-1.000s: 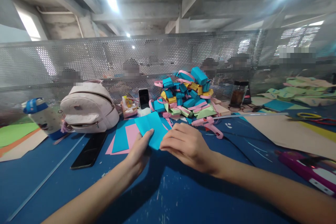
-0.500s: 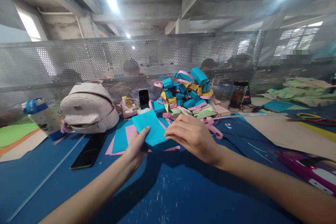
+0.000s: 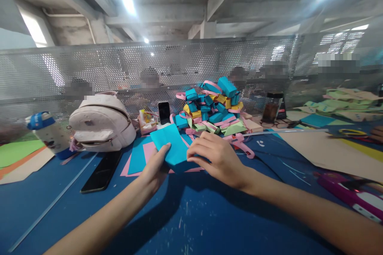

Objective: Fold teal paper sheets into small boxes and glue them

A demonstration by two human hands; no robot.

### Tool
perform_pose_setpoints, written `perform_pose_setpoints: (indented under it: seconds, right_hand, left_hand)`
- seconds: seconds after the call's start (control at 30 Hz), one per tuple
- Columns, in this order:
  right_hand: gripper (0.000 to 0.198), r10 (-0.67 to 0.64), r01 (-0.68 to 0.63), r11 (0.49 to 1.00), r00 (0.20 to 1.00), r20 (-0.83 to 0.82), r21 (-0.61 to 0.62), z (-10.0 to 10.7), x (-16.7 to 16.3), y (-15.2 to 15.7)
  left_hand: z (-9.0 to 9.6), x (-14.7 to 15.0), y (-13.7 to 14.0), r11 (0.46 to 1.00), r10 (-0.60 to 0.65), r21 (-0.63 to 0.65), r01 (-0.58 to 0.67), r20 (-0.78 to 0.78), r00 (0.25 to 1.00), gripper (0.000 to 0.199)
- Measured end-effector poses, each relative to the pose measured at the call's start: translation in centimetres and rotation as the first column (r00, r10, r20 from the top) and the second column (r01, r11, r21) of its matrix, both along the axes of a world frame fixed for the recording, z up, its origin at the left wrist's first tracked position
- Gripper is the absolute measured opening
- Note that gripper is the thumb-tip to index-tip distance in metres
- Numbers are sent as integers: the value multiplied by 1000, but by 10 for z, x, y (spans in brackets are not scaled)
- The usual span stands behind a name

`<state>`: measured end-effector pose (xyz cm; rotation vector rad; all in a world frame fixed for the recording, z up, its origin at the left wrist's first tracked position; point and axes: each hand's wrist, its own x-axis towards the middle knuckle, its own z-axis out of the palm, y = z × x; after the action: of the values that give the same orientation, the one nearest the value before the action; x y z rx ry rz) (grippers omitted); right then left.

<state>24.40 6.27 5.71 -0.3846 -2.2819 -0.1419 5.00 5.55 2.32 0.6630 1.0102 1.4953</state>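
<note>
A folded blue paper box (image 3: 175, 145) is held above the table in front of me. My left hand (image 3: 157, 165) grips its left side, thumb on top and the other fingers hidden beneath. My right hand (image 3: 214, 155) pinches the box's right edge between thumb and fingertips. Blue and pink paper sheets (image 3: 139, 159) lie under and behind the box. Just past my right hand rests a pink glue gun (image 3: 243, 145) with a dark cord. Behind it rises a heap of small blue, yellow, pink and green paper boxes (image 3: 209, 107).
At left are a black phone (image 3: 101, 172), a pale backpack (image 3: 103, 123) and a bottle (image 3: 49, 135). Rightward lie a beige sheet (image 3: 311, 149), scissors (image 3: 353, 132) and a magenta device (image 3: 350, 195). A perforated metal screen (image 3: 185, 59) stands behind, and another person's hand (image 3: 377, 132) shows at the right edge.
My right hand's fingers have shifted slightly at the box edge, while my left hand keeps its hold. Another person's hand has appeared by the scissors at the far right.
</note>
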Motion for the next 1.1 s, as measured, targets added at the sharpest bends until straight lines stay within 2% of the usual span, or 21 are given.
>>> perform_pose_setpoints:
  seconds: [0.17, 0.37, 0.7, 0.9, 1.1]
  right_hand:
    - [10, 36, -47, 989, 996, -78, -142, -5, -3, 0]
    - [10, 67, -129, 949, 974, -216, -287, -2, -4, -2]
    - [8, 145, -199, 940, 968, -202, -278, -8, -4, -1]
    - [14, 174, -226, 936, 964, -203, -269, -12, -7, 3]
    - [18, 169, -237, 904, 962, -212, -356, -10, -8, 0]
  left_hand:
    - [2, -1, 1, 1000, -20, 9, 19, 9, 1000, 40]
    - [1, -3, 3, 1000, 11, -23, -11, 4, 1000, 39]
    - [7, -12, 13, 988, 137, -75, -135, 20, 990, 33]
    - [6, -16, 16, 985, 156, -83, -153, 28, 987, 33]
    - [6, -16, 16, 986, 150, -85, -147, 35, 988, 34]
